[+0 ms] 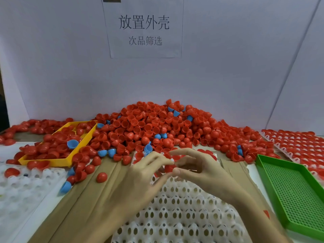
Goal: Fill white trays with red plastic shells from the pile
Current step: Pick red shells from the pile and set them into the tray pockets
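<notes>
A big pile of red plastic shells (154, 127), with a few blue ones mixed in, lies against the back wall. In front of it a white tray (182, 211) with rows of holed pegs lies on brown cardboard; its far rows hold some red shells. Both hands meet over the tray's far end. My left hand (145, 172) and my right hand (198, 169) together pinch one red shell (169, 168) between their fingertips, just above the tray. The other fingers of my right hand are spread above it.
A yellow tray (57, 162) heaped with red shells sits at the left, a green mesh tray (291, 192) at the right. Filled white trays (298, 144) lie at the far right. More white trays (21, 186) and loose shells lie at the left. A paper sign hangs on the wall.
</notes>
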`<state>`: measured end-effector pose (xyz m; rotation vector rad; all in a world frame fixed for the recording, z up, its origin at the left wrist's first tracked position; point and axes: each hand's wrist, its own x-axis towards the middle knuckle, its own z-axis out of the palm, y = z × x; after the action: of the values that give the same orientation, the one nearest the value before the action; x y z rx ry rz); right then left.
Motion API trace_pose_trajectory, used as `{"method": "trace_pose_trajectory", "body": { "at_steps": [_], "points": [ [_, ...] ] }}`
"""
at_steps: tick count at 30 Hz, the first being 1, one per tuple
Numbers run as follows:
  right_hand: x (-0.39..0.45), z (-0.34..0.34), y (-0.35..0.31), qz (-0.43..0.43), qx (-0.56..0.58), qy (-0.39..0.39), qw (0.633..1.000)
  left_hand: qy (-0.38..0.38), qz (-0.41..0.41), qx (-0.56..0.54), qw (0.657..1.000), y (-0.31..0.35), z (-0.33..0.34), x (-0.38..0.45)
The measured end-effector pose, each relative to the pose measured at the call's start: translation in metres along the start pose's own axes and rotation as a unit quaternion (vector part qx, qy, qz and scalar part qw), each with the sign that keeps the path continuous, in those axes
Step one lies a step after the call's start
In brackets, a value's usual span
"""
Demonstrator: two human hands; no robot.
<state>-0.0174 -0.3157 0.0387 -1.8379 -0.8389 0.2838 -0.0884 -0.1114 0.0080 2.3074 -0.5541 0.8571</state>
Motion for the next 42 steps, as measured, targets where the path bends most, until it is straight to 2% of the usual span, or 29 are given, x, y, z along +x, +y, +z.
{"method": "trace_pose_trajectory", "body": {
  "at_steps": [2, 4, 6, 8, 11, 13, 15, 17, 20, 24, 28, 35, 42],
  "points": [
    [-0.002, -0.003, 0.001, 0.003, 0.014, 0.022, 1.0, 0.025, -0.034, 0.032, 0.999, -0.008, -0.013, 0.005],
    [-0.005, -0.011, 0.002, 0.009, 0.027, 0.049, 0.998, 0.096, -0.077, 0.1, 0.987, -0.029, -0.038, 0.009],
    [-0.007, -0.018, 0.005, 0.026, 0.025, 0.068, 0.997, 0.183, -0.112, 0.211, 0.954, -0.063, -0.072, 0.008],
    [-0.006, -0.022, 0.008, 0.04, 0.019, 0.074, 0.996, 0.233, -0.176, 0.32, 0.901, -0.104, -0.106, -0.003],
    [-0.004, -0.022, 0.012, 0.042, -0.002, 0.081, 0.996, 0.21, -0.307, 0.367, 0.853, -0.144, -0.132, -0.022],
    [-0.002, -0.02, 0.015, 0.036, -0.026, 0.095, 0.994, 0.191, -0.289, 0.409, 0.844, -0.147, -0.129, -0.025],
    [0.004, -0.016, 0.019, 0.031, -0.058, 0.118, 0.991, 0.189, -0.227, 0.421, 0.857, -0.135, -0.118, -0.019],
    [0.015, -0.012, 0.022, 0.032, -0.12, 0.133, 0.983, 0.178, -0.189, 0.387, 0.885, -0.115, -0.102, -0.009],
    [0.037, -0.007, 0.023, 0.037, -0.239, 0.115, 0.964, 0.118, -0.163, 0.335, 0.921, -0.087, -0.074, 0.0],
    [0.083, -0.01, 0.023, 0.032, -0.374, 0.086, 0.923, 0.046, -0.122, 0.305, 0.943, -0.07, -0.043, -0.002],
    [0.129, -0.007, 0.026, 0.028, -0.42, 0.058, 0.905, 0.021, -0.084, 0.294, 0.952, -0.069, -0.028, -0.006],
    [0.18, 0.011, 0.049, -0.055, -0.499, 0.022, 0.864, 0.008, -0.077, 0.296, 0.952, -0.076, -0.031, -0.01],
    [0.193, 0.015, 0.046, -0.059, -0.483, 0.062, 0.871, -0.005, -0.1, 0.303, 0.948, -0.08, -0.035, -0.009]
  ]
}}
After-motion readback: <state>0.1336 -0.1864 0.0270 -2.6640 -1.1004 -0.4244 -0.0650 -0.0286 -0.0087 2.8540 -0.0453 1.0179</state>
